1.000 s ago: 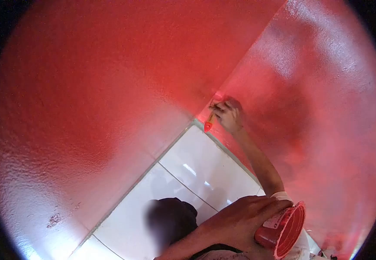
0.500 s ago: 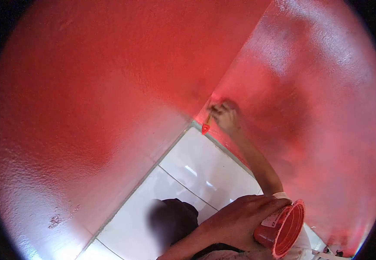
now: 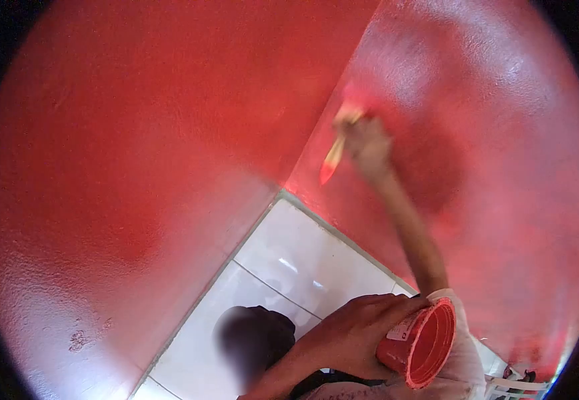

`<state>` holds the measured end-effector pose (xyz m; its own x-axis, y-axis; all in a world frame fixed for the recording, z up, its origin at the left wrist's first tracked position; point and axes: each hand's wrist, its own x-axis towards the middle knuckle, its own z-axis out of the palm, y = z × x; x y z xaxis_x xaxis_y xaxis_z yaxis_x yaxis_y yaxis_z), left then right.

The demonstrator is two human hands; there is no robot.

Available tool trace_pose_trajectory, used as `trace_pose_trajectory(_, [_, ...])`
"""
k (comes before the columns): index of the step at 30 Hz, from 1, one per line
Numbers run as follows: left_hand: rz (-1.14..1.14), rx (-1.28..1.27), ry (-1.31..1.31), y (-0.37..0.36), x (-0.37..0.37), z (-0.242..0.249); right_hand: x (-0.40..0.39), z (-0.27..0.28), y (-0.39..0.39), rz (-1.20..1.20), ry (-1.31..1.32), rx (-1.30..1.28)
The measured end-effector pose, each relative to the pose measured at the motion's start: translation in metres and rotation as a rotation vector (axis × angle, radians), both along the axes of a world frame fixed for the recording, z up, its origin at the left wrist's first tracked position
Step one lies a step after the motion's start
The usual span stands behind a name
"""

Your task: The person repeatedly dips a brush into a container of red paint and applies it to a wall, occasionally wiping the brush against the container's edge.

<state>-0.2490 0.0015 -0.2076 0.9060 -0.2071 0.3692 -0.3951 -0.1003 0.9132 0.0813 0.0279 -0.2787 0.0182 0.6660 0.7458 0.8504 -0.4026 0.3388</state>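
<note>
My right hand (image 3: 369, 143) is closed around a paintbrush (image 3: 334, 160) with a pale handle and a red handle end pointing down. The brush's blurred upper end is at the red wall (image 3: 436, 160), beside the corner line. Nearer to me, my left hand (image 3: 363, 327) grips a red plastic cup (image 3: 398, 348), tilted with its opening to the right. Red paint coats the cup's inside and rim, and a white label shows partly beneath my fingers.
Another red wall (image 3: 169, 100) meets the first at a corner above white floor tiles (image 3: 296, 250). A dark rounded shape (image 3: 269, 333), partly blurred, is left of my left hand. A white slatted object (image 3: 513, 387) stands at the lower right.
My right hand and the brush have moved up the wall, away from the floor corner. The cup in my left hand has shifted slightly left and up in view.
</note>
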Motion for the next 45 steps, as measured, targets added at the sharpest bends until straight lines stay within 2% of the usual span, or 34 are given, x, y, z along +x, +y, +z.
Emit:
trace_pose_trajectory(1, [0.006,-0.001,-0.001,0.000,0.000,0.000,-0.006,-0.058,0.002,-0.172,0.166,-0.114])
trace_pose_trajectory(2, [0.005,-0.002,0.009,0.000,0.000,0.001,-0.022,-0.077,-0.003,0.195,0.023,-0.082])
trace_pose_trajectory(4, [-0.004,-0.007,0.042,-0.002,-0.001,0.003,-0.041,-0.118,-0.010,0.097,0.230,-0.442])
trace_pose_trajectory(7, [-0.043,0.009,0.062,0.000,0.004,0.005,-0.014,-0.105,-0.001,0.033,0.234,-0.271])
trace_pose_trajectory(9, [-0.027,-0.029,0.037,0.001,0.006,0.002,-0.004,-0.005,-0.003,0.231,0.175,-0.023])
trace_pose_trajectory(11, [0.009,-0.047,-0.023,0.000,0.008,0.001,-0.030,0.100,-0.010,0.326,0.166,0.246])
trace_pose_trajectory(13, [0.064,-0.038,-0.119,0.001,0.009,0.003,-0.041,0.137,-0.014,0.235,-0.005,0.354])
trace_pose_trajectory(14, [0.012,-0.047,-0.041,0.000,0.009,0.004,-0.043,0.143,-0.015,0.188,-0.090,0.408])
trace_pose_trajectory(16, [-0.090,-0.061,0.103,0.002,0.011,0.005,-0.022,0.085,-0.013,0.145,-0.171,0.161])
trace_pose_trajectory(17, [-0.072,-0.057,0.085,0.001,0.012,0.003,-0.008,0.017,-0.010,-0.160,0.092,0.012])
trace_pose_trajectory(19, [-0.036,-0.037,0.044,-0.003,0.011,-0.001,-0.032,-0.067,-0.005,0.033,0.538,-0.153])
trace_pose_trajectory(20, [-0.029,-0.045,0.042,-0.003,0.011,-0.001,-0.029,-0.124,-0.017,0.061,0.126,-0.240])
trace_pose_trajectory(22, [-0.022,-0.063,0.045,-0.002,0.009,0.002,-0.052,-0.136,-0.019,0.124,0.270,-0.387])
trace_pose_trajectory(24, [-0.041,-0.047,0.054,0.001,0.008,0.003,-0.033,-0.103,-0.018,0.161,0.282,-0.264])
trace_pose_trajectory(26, [-0.070,-0.057,0.055,0.001,0.007,0.000,-0.022,-0.029,-0.022,0.192,0.308,-0.157])
trace_pose_trajectory(27, [-0.090,-0.070,0.050,0.003,0.010,0.000,-0.039,0.050,-0.019,0.305,0.282,0.012])
trace_pose_trajectory(28, [-0.109,-0.084,0.045,0.002,0.012,-0.002,-0.052,0.108,-0.019,0.574,0.351,0.252])
trace_pose_trajectory(30, [-0.111,-0.090,0.052,0.003,0.013,-0.003,-0.063,0.189,-0.030,0.276,0.115,0.320])
trace_pose_trajectory(31, [-0.113,-0.086,0.054,0.003,0.013,-0.004,-0.067,0.209,-0.030,0.278,-0.015,0.408])
trace_pose_trajectory(34, [-0.102,-0.063,0.015,0.003,0.011,-0.008,-0.042,0.169,-0.035,0.230,-0.250,0.160])
trace_pose_trajectory(35, [-0.120,-0.058,0.034,0.002,0.010,-0.008,-0.050,0.128,-0.034,0.052,-0.279,0.053])
trace_pose_trajectory(37, [-0.150,-0.056,0.072,0.004,0.009,-0.009,-0.049,0.006,-0.042,-0.139,-0.059,-0.186])
trace_pose_trajectory(38, [-0.138,-0.035,0.059,0.003,0.008,-0.011,-0.041,-0.064,-0.040,0.028,0.029,-0.133])
trace_pose_trajectory(39, [-0.126,-0.014,0.049,0.001,0.005,-0.016,-0.052,-0.108,-0.051,-0.021,0.317,-0.376])
trace_pose_trajectory(40, [-0.116,0.010,0.041,0.000,0.003,-0.019,-0.053,-0.150,-0.058,0.037,0.313,-0.408])
trace_pose_trajectory(42, [-0.122,-0.007,0.008,0.003,0.001,-0.016,-0.058,-0.168,-0.061,0.100,0.581,-0.351])
trace_pose_trajectory(44, [-0.119,-0.029,-0.031,0.007,0.001,-0.012,-0.062,-0.126,-0.054,0.123,1.103,-0.164])
trace_pose_trajectory(45, [-0.120,-0.044,-0.047,0.007,0.000,-0.011,-0.058,-0.074,-0.054,0.163,0.940,-0.092])
